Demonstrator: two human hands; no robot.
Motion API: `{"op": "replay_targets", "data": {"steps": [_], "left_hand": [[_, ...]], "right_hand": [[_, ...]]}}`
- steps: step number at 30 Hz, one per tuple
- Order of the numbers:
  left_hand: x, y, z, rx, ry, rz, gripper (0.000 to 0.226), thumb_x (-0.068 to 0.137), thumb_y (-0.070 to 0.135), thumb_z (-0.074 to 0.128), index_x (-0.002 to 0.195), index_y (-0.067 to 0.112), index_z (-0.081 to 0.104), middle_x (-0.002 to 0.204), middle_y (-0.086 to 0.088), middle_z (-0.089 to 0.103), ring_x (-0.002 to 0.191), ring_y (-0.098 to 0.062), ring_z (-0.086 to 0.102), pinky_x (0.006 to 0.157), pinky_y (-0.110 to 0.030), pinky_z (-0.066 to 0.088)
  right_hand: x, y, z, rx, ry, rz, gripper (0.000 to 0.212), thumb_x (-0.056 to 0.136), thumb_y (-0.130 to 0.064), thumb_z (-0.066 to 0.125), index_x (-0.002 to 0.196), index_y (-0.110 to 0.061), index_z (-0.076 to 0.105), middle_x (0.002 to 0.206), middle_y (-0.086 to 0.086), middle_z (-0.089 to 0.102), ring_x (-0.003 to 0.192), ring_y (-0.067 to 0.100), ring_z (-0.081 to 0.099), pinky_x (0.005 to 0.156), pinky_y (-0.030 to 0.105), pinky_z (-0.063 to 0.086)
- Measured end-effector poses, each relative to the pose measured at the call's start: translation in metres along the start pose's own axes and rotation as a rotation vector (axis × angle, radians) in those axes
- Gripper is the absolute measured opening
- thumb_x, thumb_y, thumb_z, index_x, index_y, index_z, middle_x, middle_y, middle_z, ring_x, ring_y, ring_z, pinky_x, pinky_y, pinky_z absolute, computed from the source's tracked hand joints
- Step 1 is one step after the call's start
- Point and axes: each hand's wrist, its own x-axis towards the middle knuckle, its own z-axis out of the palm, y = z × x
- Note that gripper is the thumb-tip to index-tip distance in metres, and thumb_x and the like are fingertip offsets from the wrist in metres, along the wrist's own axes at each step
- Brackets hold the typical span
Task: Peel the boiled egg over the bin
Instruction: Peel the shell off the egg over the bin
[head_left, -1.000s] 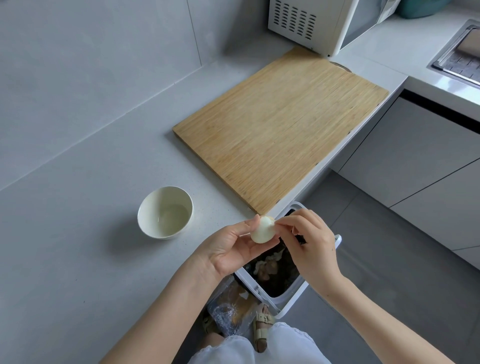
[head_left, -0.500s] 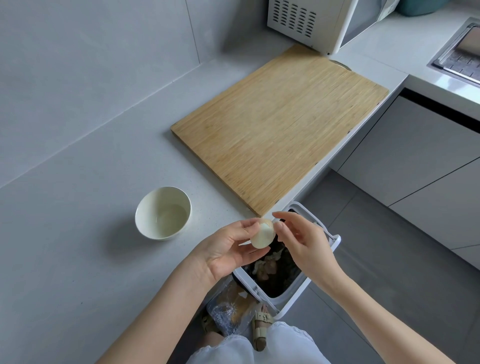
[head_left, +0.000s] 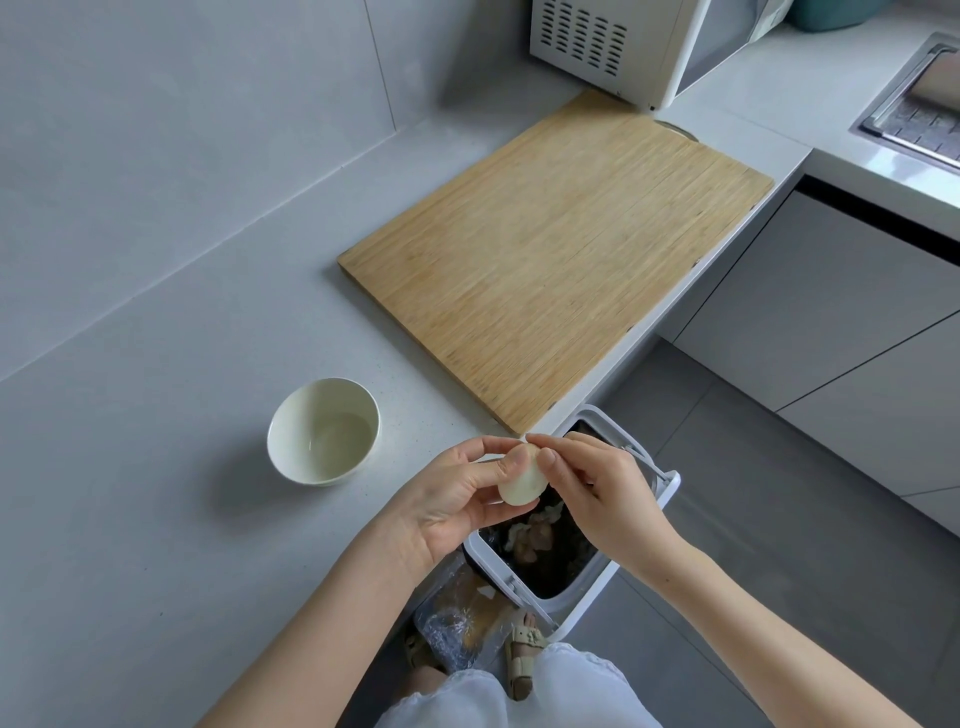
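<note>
Fingers (head_left: 511, 460) of the left hand (head_left: 457, 499) curl round the boiled egg (head_left: 522, 483), thumb pressed on its upper left face and the other digits hidden behind it, so that hand is clamped on the egg and cradles it from the left and below. From the head view, the only one given, the egg's long axis runs slantwise, narrow end up toward the cutting board (head_left: 561, 270) and blunt end down toward the wearer. It hangs above the near-left part of the open bin (head_left: 667, 486), just off the tabletop (head_left: 156, 467) edge, so loosened shell should fall inside. The right hand (head_left: 597, 488) touches the egg from the right, thumb and forefinger together at its upper end; whether they pinch shell I cannot tell. The visible lower face looks smooth and bare, so the peel seems far along. Both palms tilt inward, wrists low. A bowl (head_left: 323, 431) stands well to the left.
</note>
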Motion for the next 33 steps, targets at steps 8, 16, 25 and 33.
{"op": "replay_targets", "data": {"steps": [8, 16, 25, 33], "left_hand": [[-0.001, 0.003, 0.001, -0.036, -0.015, -0.021, 0.039, 0.067, 0.017, 0.072, 0.103, 0.006, 0.062, 0.094, -0.013, 0.069, 0.083, -0.022, 0.069, 0.070, -0.032, 0.059], [-0.001, 0.005, 0.002, -0.073, -0.035, -0.031, 0.042, 0.070, 0.017, 0.070, 0.108, 0.003, 0.059, 0.098, -0.014, 0.068, 0.081, -0.021, 0.070, 0.070, -0.031, 0.059], [-0.006, 0.009, 0.004, -0.091, -0.085, -0.103, 0.043, 0.080, 0.024, 0.063, 0.114, -0.002, 0.060, 0.098, -0.015, 0.066, 0.093, -0.025, 0.064, 0.072, -0.030, 0.059], [-0.006, 0.010, 0.007, -0.134, -0.093, -0.151, 0.035, 0.077, 0.024, 0.066, 0.102, 0.000, 0.066, 0.088, -0.015, 0.071, 0.084, -0.025, 0.070, 0.071, -0.031, 0.060]], "right_hand": [[0.002, 0.003, -0.002, -0.004, -0.006, -0.025, 0.028, 0.095, -0.026, 0.048, 0.115, -0.014, 0.064, 0.077, 0.003, 0.064, 0.067, 0.015, 0.058, 0.058, 0.034, 0.049], [-0.001, 0.004, -0.005, 0.112, -0.001, 0.060, 0.036, 0.091, -0.042, 0.047, 0.119, -0.025, 0.061, 0.093, -0.004, 0.068, 0.086, 0.015, 0.064, 0.071, 0.040, 0.055], [0.002, 0.005, -0.010, -0.035, 0.013, -0.190, 0.041, 0.092, -0.039, 0.047, 0.116, -0.010, 0.063, 0.081, 0.001, 0.061, 0.068, 0.011, 0.055, 0.060, 0.022, 0.048], [0.002, 0.003, -0.007, -0.521, 0.162, -0.478, 0.049, 0.101, -0.026, 0.028, 0.099, 0.006, 0.066, 0.070, 0.010, 0.064, 0.061, 0.023, 0.062, 0.056, 0.026, 0.051]]}}
